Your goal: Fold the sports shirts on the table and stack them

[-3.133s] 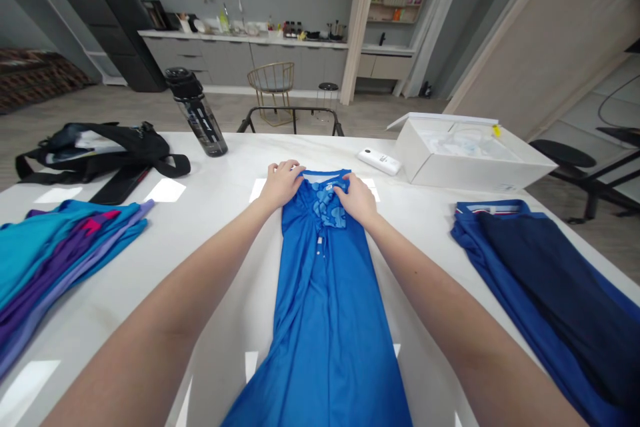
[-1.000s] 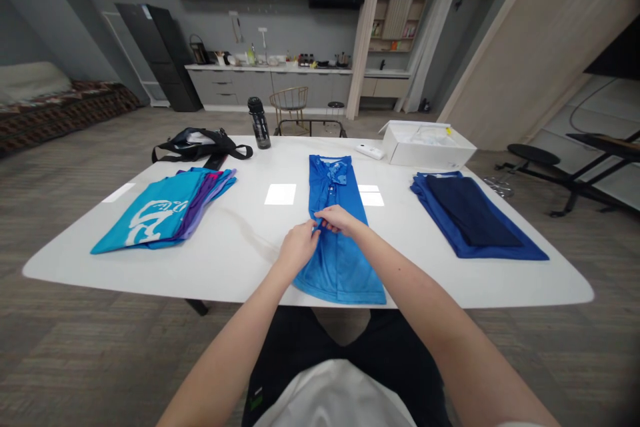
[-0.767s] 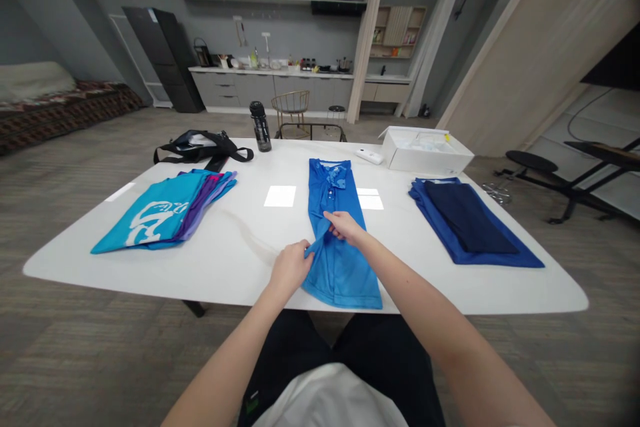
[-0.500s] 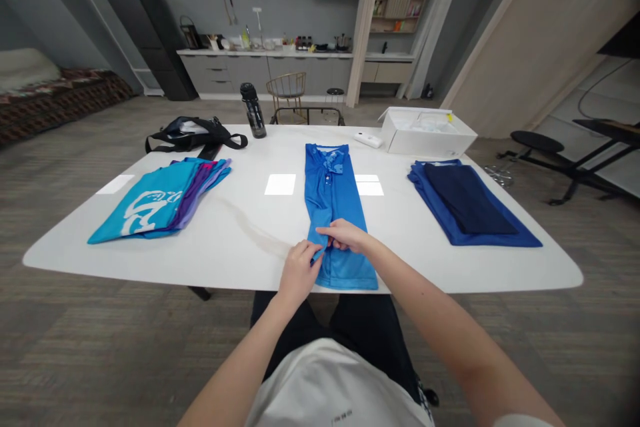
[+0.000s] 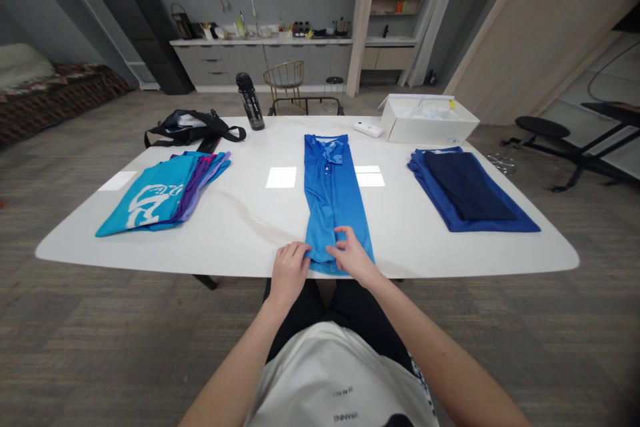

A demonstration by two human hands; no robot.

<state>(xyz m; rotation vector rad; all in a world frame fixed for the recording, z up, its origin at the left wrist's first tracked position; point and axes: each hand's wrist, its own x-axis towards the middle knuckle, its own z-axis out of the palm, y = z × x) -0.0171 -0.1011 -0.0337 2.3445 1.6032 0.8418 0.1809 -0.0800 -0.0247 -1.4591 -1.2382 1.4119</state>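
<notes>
A blue garment [image 5: 333, 193], folded into a long narrow strip, lies in the middle of the white table [image 5: 240, 240], its lower end at the front edge. My left hand [image 5: 291, 271] has its fingers closed on the garment's lower left corner. On the lower part of the cloth, my right hand [image 5: 351, 257] rests with thumb and index finger apart. To the left lies a stack of turquoise and purple shirts [image 5: 160, 193]. Dark blue folded clothes [image 5: 470, 190] lie at the right.
A black bag [image 5: 193, 127] and a dark bottle [image 5: 251, 103] stand at the back left. At the back right are a white box [image 5: 425, 121] and a small white device [image 5: 367, 129]. A chair [image 5: 285, 77] is behind the table.
The lower left flap of the garment now lies flatter and reaches nearer its bottom edge. My hands have moved apart, and the right hand's fingers have spread. The view has tilted down slightly.
</notes>
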